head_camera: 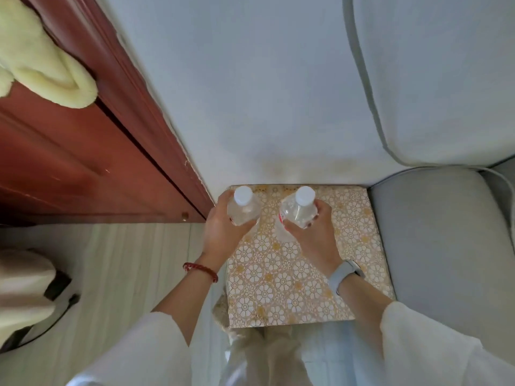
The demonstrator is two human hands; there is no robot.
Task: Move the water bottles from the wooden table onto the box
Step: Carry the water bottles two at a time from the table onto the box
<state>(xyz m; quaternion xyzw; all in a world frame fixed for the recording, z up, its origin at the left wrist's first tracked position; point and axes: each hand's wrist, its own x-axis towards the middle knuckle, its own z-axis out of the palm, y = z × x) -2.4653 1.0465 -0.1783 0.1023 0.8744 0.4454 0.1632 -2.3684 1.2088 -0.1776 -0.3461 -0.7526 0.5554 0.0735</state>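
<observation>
Two clear water bottles with white caps stand upright over the far part of the box [281,277], which is covered in a gold and white flower pattern. My left hand [220,232] grips the left bottle [243,208] near the box's far left corner. My right hand [315,232] grips the right bottle [298,211], which has a red label. Whether the bottles' bases rest on the box is hidden by my hands. The wooden table is out of view.
A white wall rises right behind the box. A red-brown wooden door [83,162] stands to the left with a pale fluffy cloth [41,65] hanging on it. A grey sofa cushion [446,240] touches the box's right side. Pale floorboards [119,274] lie to the left.
</observation>
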